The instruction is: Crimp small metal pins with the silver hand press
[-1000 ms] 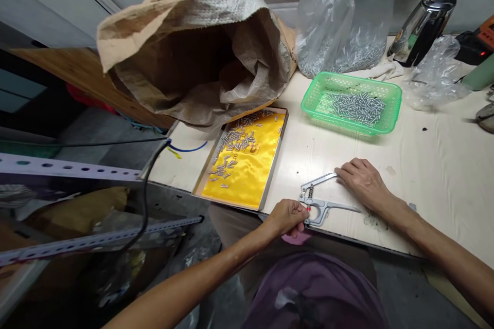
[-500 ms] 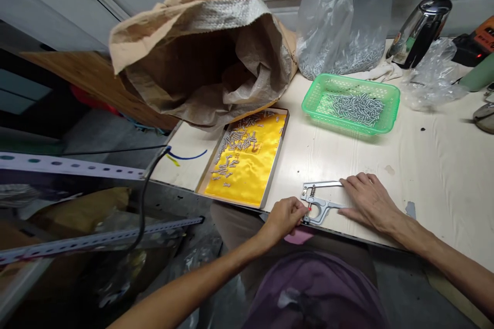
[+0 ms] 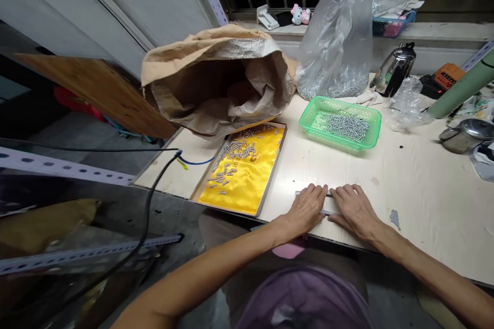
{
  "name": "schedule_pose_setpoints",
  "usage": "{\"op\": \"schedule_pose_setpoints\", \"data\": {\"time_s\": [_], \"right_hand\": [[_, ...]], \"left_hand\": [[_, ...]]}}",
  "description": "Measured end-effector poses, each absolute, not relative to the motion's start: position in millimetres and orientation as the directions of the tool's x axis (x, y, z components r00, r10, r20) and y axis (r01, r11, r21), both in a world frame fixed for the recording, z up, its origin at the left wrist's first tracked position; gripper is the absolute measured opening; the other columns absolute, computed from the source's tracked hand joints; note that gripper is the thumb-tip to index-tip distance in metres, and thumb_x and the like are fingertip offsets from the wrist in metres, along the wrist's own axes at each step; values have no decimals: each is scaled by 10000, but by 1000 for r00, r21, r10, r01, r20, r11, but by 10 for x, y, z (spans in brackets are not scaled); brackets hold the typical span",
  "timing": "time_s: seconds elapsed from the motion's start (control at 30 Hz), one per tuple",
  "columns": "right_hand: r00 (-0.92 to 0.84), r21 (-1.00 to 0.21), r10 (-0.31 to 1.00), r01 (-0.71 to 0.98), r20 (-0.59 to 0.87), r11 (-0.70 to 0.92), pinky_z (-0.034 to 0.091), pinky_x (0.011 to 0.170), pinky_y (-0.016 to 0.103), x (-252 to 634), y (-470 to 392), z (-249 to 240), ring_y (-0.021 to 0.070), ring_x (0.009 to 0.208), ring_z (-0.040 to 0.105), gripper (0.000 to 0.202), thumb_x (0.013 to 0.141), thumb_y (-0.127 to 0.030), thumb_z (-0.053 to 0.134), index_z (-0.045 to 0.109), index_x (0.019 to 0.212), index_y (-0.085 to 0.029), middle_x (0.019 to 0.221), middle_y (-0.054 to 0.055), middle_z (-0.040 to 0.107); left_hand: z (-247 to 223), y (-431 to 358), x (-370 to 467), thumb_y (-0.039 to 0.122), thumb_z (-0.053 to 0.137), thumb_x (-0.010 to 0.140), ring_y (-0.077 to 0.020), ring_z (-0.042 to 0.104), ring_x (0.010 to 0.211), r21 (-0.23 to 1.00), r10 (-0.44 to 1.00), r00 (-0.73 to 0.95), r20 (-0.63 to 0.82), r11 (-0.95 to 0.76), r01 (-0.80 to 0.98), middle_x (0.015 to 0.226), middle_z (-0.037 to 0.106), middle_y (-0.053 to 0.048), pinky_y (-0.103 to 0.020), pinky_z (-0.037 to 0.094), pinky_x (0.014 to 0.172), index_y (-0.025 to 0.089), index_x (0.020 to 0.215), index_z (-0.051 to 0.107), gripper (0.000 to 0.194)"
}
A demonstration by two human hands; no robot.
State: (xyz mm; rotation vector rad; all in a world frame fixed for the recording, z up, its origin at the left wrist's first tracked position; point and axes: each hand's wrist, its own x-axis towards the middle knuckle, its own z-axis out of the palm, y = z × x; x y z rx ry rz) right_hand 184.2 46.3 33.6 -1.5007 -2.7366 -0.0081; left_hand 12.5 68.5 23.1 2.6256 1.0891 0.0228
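Observation:
A pair of silver-grey spring pliers (image 3: pixel 329 212) lies at the table's front edge, mostly covered by my hands. My left hand (image 3: pixel 306 208) is wrapped over its jaw end, with the fingers close together. My right hand (image 3: pixel 355 211) is closed round the handle ends, fingers on the far side and thumb on the near side. The two hands nearly touch. To the left stands a shallow tray (image 3: pixel 266 190) lined with yellow satin cloth (image 3: pixel 239 185), with many small metal pieces (image 3: pixel 239 149) scattered on it. Whether the jaws hold a piece is hidden.
Beyond my hands sits a green plastic basket (image 3: pixel 330 143) of small silver metal parts (image 3: pixel 347 127). A large open paper sack (image 3: pixel 181 64) leans over the tray's back. Behind stand a clear plastic bag (image 3: pixel 335 36) of parts and a metal kettle (image 3: pixel 395 69). A black cable (image 3: pixel 148 211) hangs at left.
My left hand has moved from a pinch at the pliers' jaw to lying over the tool, hiding most of it. My right hand stays on the handles. The head view has tilted upward.

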Motion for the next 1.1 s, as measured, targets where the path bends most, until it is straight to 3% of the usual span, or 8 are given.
{"op": "schedule_pose_setpoints", "data": {"time_s": [0.13,0.4,0.5,0.67,0.77,0.83,0.97,1.1], "right_hand": [[-536,-28,844,844,5,536,367,760,367,1850,422,353,252,862,497,465,705,-321,740,540,1073,-118,921,89,593],[-449,-105,892,886,53,452,343,600,290,1787,257,245,182,706,497,80,806,-185,644,568,825,-167,746,34,556],[-429,-115,900,893,73,435,312,562,284,1762,209,185,161,651,488,96,851,-164,581,571,756,-174,682,16,537],[-417,-129,903,895,104,428,348,599,287,1819,210,217,176,688,499,39,851,-184,576,603,874,-168,730,33,559],[-466,-179,881,863,83,473,399,671,309,1934,280,311,210,762,516,314,830,-343,616,566,1081,-160,834,61,585],[-499,-226,864,836,66,500,412,720,324,2005,350,350,214,786,524,352,851,-381,579,548,1119,-155,875,73,593],[-489,-260,871,835,55,485,396,716,310,2057,547,294,195,791,539,187,915,-232,452,578,1030,-157,882,75,599],[-450,-200,891,869,54,452,348,707,326,2044,813,216,198,788,530,131,902,-232,489,598,850,-182,823,47,610]], "left_hand": [[243,674,147,233,592,797,-283,478,1044,228,674,731,-110,-699,678,1120,534,-146,-404,442,863,75,1277,357,557],[203,641,152,205,540,862,-231,501,961,249,650,746,-146,-706,663,978,580,-69,-352,444,802,160,983,536,129],[184,634,150,183,515,875,-229,508,943,255,639,751,-166,-708,658,936,588,-61,-350,445,790,168,901,552,48],[175,641,129,200,542,862,-235,532,958,277,657,744,-121,-697,661,960,603,-67,-353,465,801,158,1000,543,144],[78,572,80,224,567,850,-258,509,1112,303,680,733,-2,-699,648,1172,565,-135,-383,453,900,119,1193,458,375],[-22,470,47,197,518,874,-261,417,1257,316,680,727,98,-714,625,1312,482,-172,-401,403,994,110,1266,403,418],[-155,211,40,287,479,908,-252,272,1359,361,635,746,204,-757,545,1372,444,-154,-415,332,1075,134,1312,375,444],[-148,60,73,439,465,900,-241,322,1335,421,598,766,237,-774,474,1320,503,-133,-399,298,1102,134,1276,425,486]]}}
